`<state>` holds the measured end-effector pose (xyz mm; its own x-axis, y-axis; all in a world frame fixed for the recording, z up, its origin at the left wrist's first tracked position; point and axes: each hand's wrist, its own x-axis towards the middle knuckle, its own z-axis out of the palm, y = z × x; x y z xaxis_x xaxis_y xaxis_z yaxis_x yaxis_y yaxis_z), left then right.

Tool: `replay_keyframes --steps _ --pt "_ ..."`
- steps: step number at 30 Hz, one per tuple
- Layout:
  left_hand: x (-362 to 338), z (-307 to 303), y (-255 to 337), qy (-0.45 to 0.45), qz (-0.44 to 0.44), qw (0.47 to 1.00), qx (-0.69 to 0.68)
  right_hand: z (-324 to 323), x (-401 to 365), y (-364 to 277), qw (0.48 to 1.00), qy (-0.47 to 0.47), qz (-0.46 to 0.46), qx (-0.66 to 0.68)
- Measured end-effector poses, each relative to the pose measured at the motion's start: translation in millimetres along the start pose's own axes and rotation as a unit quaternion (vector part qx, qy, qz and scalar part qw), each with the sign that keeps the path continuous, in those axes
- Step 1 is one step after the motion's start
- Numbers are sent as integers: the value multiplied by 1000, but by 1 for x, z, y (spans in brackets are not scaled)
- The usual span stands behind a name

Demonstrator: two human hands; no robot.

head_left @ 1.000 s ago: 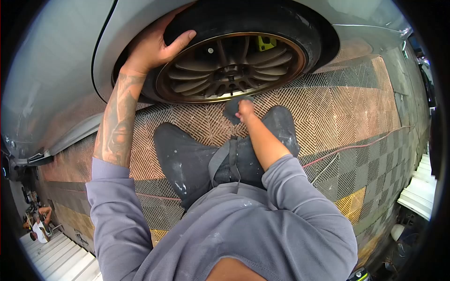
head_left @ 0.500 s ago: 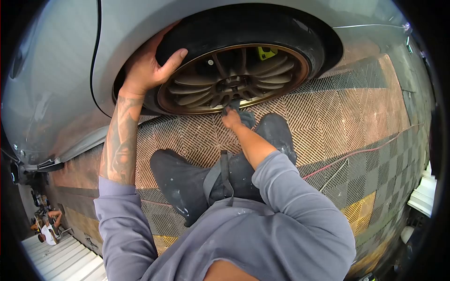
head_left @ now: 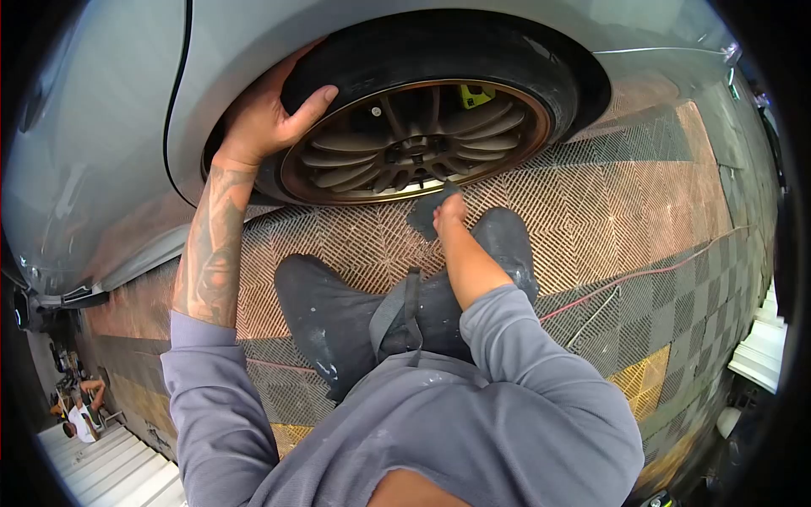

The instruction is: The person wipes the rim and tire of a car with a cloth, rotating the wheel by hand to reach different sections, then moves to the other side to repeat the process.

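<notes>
A bronze multi-spoke wheel with a black tyre sits in the arch of a silver-grey car. My left hand rests on the tyre's left side, thumb spread, its other fingers partly hidden between tyre and arch. Just below the rim's lower edge, my right hand is closed on a dark grey cloth, which hangs to its left. Behind the spokes a yellow-green brake caliper shows.
Patterned floor mats lie under the car and my bent knees. A pink hose crosses them at the right. At the far lower left, another person is near some equipment and a white corrugated surface.
My right hand has moved from the rim's lower spokes to the right and slightly back with the cloth. My left hand stays on the tyre.
</notes>
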<state>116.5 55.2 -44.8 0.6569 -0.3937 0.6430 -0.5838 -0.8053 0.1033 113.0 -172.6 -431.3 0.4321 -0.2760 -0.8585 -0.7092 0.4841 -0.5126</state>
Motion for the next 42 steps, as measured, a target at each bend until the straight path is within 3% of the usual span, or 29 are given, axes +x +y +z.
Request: replay_keyframes --steps 1,2,3,4,5,6,7,9,11,13,15,17,19,21,22,23,25,26,29,30,31,35,38,39,41,42 --pt "-1 -1 0 1 0 1000 0 2 2 -5 997 -6 -55 57" --pt "-2 -1 1 -13 -15 1000 -10 4 3 -8 989 -67 -130 -10" --pt "-3 -2 3 -26 -31 999 -20 5 23 -3 989 -67 -132 -11" --pt "-3 -3 4 -24 -32 999 -19 5 55 7 941 -42 -282 -185" --pt "-3 -3 5 -21 -31 999 -22 6 73 12 840 -14 -416 -347" --pt "-2 -3 6 -20 -30 999 -27 7 68 16 816 27 -433 -382" --pt "-1 -3 6 -20 -30 999 -27 7 67 12 816 27 -433 -382" --pt "-1 -3 5 -21 -20 1000 -1 7 63 3 918 -57 -261 -292" --pt "-2 -1 6 -14 -15 1000 3 6 52 -4 914 -21 -292 -280" --pt "-1 0 5 -4 -9 1000 9 4 47 -12 944 -47 -183 -271" --pt "-2 0 7 -9 -23 1000 4 -2 42 -25 958 -65 -175 -220" --pt "-1 -3 8 -10 -24 1000 6 -12 37 -41 979 -125 -43 -154" --pt "-1 -4 9 -16 -28 999 4 -23 38 -34 977 -139 -21 -163" --pt "0 -2 7 -9 -17 1000 0 -29 37 -34 997 -53 11 52" --pt "-1 -1 7 -9 -20 1000 -2 -30 37 -40 995 -41 -62 65" --pt "1 0 7 2 -16 1000 1 -33 36 -45 995 -41 -63 62" --pt "-4 0 5 14 -25 1000 11 -34 43 -49 959 -126 -246 -68" --pt "-4 1 4 10 -28 1000 6 -32 44 -43 958 -128 -245 -72" --pt "-2 0 3 1 -31 999 -3 -20 91 -11 913 -17 -338 -226" --pt "-4 0 4 -9 -34 999 -7 -23 25 -30 919 -15 -344 -191" --pt "-4 0 4 -9 -37 999 -6 -26 18 -36 919 -16 -344 -194" --pt "-4 2 4 -13 -33 999 -8 -29 16 -42 893 9 -377 -244" --pt "-2 -2 5 -8 -26 1000 13 -25 28 -31 847 33 -442 -293" --pt "-2 -1 8 -13 -29 999 18 -21 118 -16 878 -33 -412 -241" --pt "-4 1 6 -8 -24 1000 1 -37 33 -62 966 -109 -207 -113" --pt "-2 1 4 2 -18 1000 -12 -34 50 -56 965 -108 -211 -110"
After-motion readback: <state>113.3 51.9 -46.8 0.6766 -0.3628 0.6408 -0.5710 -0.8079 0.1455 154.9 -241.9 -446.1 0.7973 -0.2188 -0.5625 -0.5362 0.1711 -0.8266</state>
